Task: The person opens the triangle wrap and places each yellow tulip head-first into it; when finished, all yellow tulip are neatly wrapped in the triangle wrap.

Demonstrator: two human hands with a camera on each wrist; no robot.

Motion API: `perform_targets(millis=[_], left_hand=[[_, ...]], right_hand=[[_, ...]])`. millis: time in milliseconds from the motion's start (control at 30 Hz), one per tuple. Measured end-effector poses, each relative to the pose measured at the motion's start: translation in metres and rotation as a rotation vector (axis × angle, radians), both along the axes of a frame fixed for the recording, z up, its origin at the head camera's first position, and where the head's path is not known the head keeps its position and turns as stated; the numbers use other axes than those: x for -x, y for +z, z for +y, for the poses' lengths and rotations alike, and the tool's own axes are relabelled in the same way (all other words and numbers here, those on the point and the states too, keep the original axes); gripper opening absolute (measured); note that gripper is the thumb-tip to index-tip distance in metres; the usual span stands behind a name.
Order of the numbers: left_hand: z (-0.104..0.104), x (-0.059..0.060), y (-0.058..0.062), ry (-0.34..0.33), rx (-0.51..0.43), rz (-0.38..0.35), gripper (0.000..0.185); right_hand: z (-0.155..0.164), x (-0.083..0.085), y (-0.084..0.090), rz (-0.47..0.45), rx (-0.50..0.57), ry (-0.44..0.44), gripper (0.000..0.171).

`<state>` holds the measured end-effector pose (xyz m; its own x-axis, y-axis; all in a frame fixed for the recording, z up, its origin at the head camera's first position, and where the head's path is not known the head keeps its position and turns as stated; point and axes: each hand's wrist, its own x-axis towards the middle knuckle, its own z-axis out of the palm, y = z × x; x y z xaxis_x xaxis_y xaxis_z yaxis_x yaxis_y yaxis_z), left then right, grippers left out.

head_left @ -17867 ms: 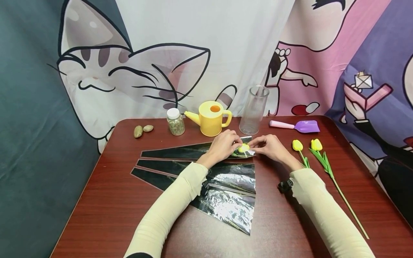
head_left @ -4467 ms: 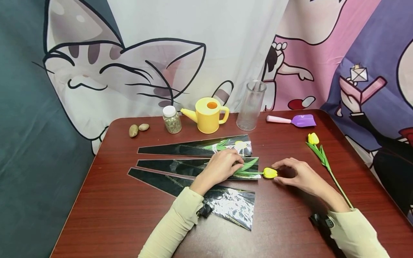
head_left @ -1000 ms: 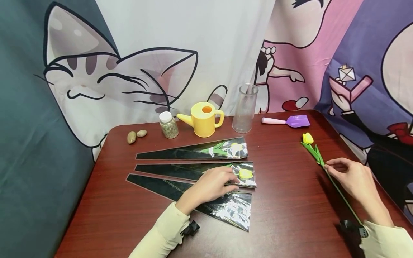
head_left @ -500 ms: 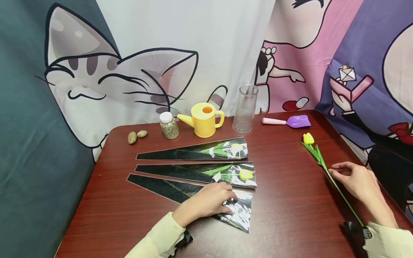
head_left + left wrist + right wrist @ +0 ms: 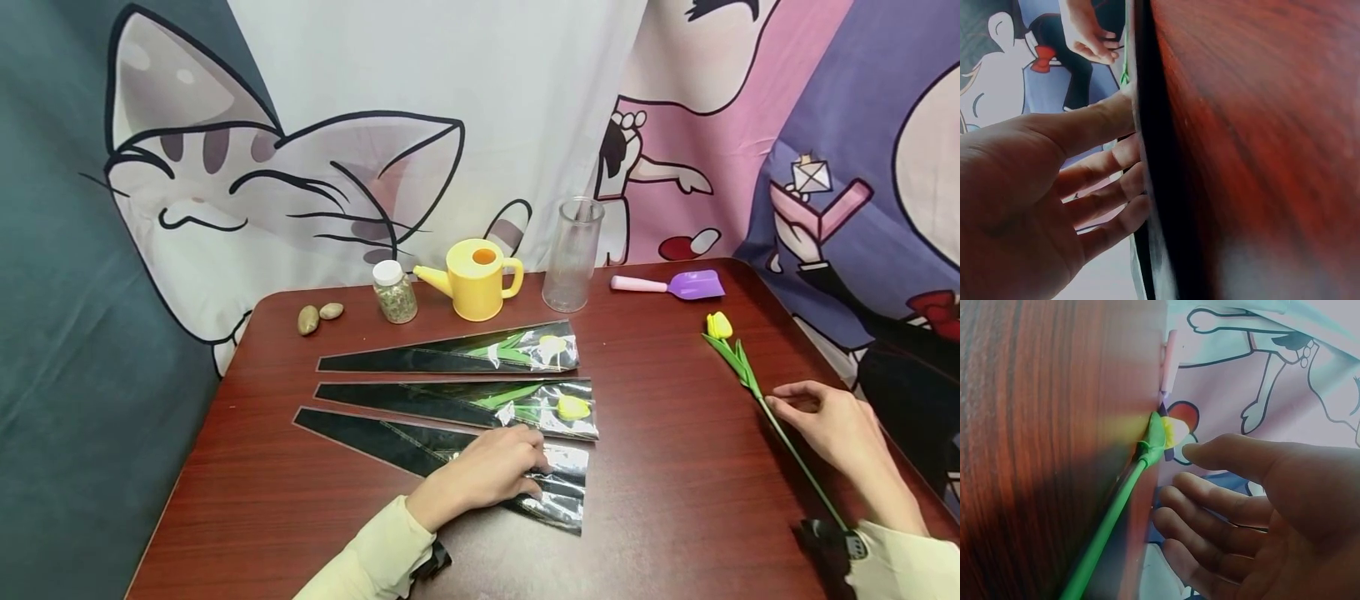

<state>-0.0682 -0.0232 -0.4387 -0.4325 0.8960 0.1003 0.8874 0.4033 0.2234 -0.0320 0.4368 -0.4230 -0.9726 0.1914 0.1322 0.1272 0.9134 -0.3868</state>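
Note:
Three black-and-clear cone sleeves lie side by side on the red-brown table. The far sleeve and the middle sleeve each hold a yellow tulip. My left hand rests flat on the wide end of the near sleeve, which holds no flower. The left wrist view shows its fingers straight against the sleeve's edge. A loose yellow tulip lies at the right. My right hand hovers by its green stem, fingers relaxed and apart from it.
Along the back stand a yellow watering can, a clear glass vase, a small jar and two stones. A purple scoop with a pink handle lies behind the loose tulip. Cartoon curtains hang behind the table.
My left hand slid from the middle sleeve down onto the near sleeve. My right hand has stayed beside the loose tulip's stem, shifting only slightly. The second tulip now sits inside the middle sleeve.

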Motion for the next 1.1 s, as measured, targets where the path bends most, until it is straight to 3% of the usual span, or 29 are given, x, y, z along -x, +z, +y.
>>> perform_targets(millis=[233,467,700,1100], left_hand=[[0.001,-0.001,-0.001,-0.031,-0.043,0.029,0.009],[0.001,-0.002,0.001,-0.041,-0.052,0.034,0.009],[0.003,-0.001,0.01,-0.012,-0.109,-0.041,0.004],[0.003,0.0,0.018,-0.005,-0.102,-0.028,0.007]], right_hand=[[0.003,-0.002,-0.003,-0.005,-0.003,-0.003,0.032],[0.005,-0.003,-0.007,-0.033,-0.013,-0.006,0.035],[0.005,-0.002,-0.009,-0.062,-0.007,-0.012,0.037],[0.006,0.004,-0.008,-0.063,-0.038,0.041,0.035]])
